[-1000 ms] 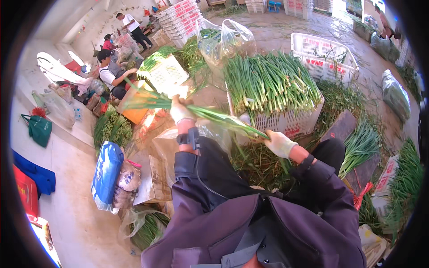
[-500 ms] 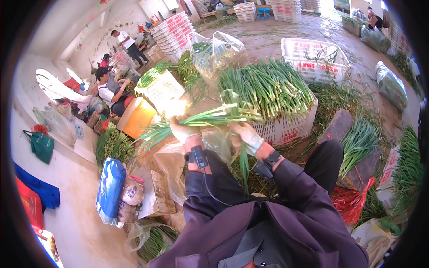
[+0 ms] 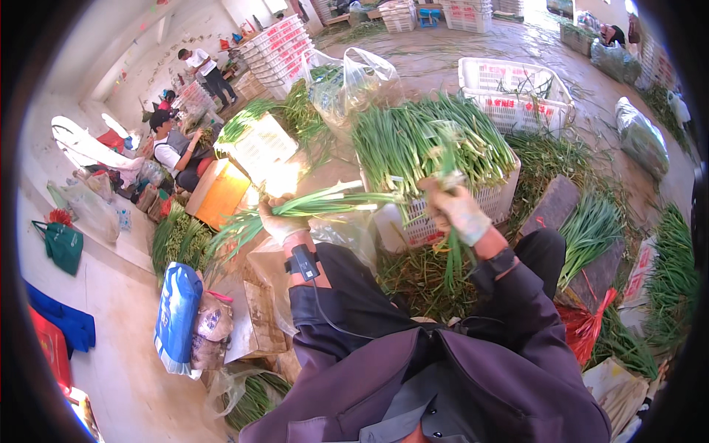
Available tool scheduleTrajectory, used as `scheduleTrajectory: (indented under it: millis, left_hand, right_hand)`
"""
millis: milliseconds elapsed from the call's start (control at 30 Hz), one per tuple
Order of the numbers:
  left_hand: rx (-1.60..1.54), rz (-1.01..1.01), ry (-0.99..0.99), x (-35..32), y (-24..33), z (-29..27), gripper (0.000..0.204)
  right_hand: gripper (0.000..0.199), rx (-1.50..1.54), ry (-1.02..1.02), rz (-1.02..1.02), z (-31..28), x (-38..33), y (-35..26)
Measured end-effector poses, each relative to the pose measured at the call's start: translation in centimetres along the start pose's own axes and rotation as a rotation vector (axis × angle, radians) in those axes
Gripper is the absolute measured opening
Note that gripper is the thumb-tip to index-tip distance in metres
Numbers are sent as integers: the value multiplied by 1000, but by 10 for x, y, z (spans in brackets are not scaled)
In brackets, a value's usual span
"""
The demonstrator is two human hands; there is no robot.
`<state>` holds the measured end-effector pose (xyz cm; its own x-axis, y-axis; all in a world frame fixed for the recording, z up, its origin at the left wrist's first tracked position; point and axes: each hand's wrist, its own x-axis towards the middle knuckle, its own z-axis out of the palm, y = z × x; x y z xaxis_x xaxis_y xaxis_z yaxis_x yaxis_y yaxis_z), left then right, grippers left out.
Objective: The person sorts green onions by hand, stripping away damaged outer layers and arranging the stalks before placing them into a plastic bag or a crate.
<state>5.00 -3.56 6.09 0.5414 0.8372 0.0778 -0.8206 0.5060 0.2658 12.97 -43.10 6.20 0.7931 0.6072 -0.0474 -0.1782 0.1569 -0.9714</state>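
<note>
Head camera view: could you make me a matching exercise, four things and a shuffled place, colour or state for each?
Things:
1. left hand
2. orange box
3. dark green bag
4. crate nearest the hands

Descriptions:
A. toward the picture's left edge
B. gripping a bunch of green stalks
C. white
D. beside a seated person

Pairs: 1-B, 2-D, 3-A, 4-C

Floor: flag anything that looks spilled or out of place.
Loose leaves lie tangled below the right hand, and another messy heap sprawls right of the full crate. Against the neatly lined stalks in that crate, both look spilled, though possibly just discarded.
</note>
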Motion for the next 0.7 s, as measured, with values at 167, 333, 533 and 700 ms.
scheduleTrajectory:
  millis: [167,333,533,700]
  left_hand:
    - [122,-13,71,-10,-39,17,19]
    - [383,69,33,18,11,-27,29]
    - [312,194,204,58,74,-71,32]
    - [217,-68,-53,37,-43,-6,27]
  right_hand:
    - [44,-691,-54,-178,29,24,7]
    - [37,-549,-20,-276,-12,5,18]
    - [23,-829,580,-636,-116,-15,-116]
    - [86,-1586,1147,259,-378,-32,-175]
